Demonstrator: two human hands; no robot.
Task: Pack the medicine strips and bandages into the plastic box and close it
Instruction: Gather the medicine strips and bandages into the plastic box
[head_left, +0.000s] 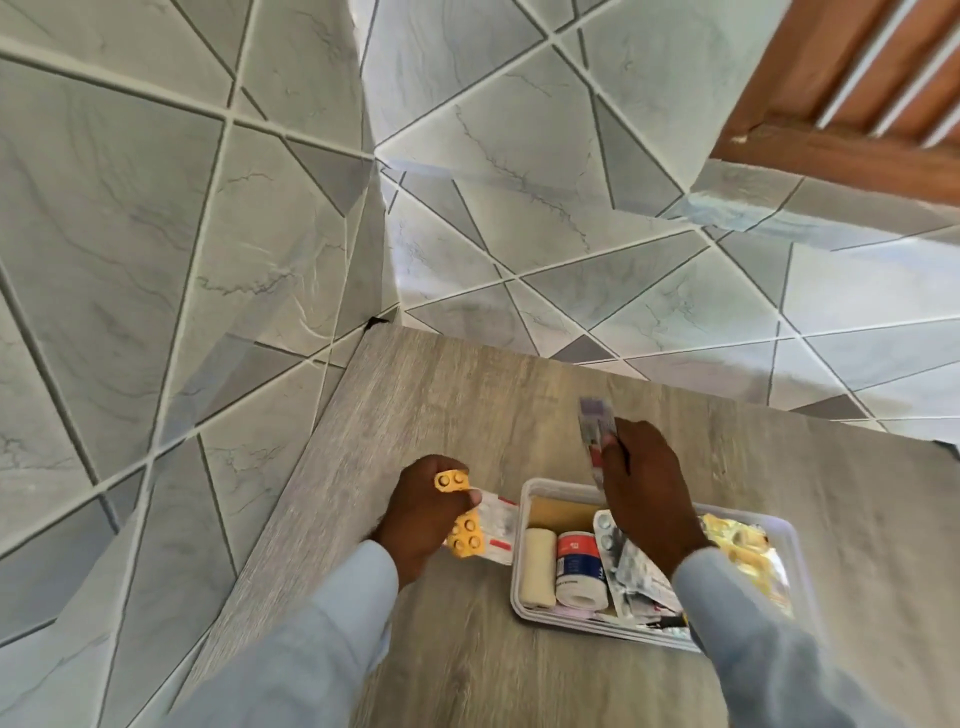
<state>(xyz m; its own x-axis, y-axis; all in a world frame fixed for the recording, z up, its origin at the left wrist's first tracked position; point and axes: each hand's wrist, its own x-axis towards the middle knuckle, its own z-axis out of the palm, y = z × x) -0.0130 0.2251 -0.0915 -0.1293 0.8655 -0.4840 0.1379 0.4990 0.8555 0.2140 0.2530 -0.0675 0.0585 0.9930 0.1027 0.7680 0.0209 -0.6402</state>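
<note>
Now, from the head view, both hands work over a grey wood-grain table (467, 395) set against a tiled wall (156, 208). The left hand (423, 512) sits just left of the box (524, 493), fingers curled round an orange blister strip (464, 530) and a white strip with red marks (500, 527) that lies against it; the orange strip bends over the top of the fingers, so one end shows above the knuckles and the other below. The right hand (641, 483) hovers above the far edge of the box and pinches a silver strip (594, 431) that stands nearly upright, its top end blurred, so the print on it is hard to read. The box is a white open tray with no lid on it. Inside, at the left, a cream bandage roll (537, 569) lies beside a white roll with a red and blue label (579, 569), the two touching. To their right, silver strips (631, 571) are stacked loosely, partly under the right wrist. Past the wrist, gold foil strips (743, 540) fill the right end. Pale blue sleeves (311, 639) cover both forearms. A brown wooden frame (831, 104) shows at the top right.
</note>
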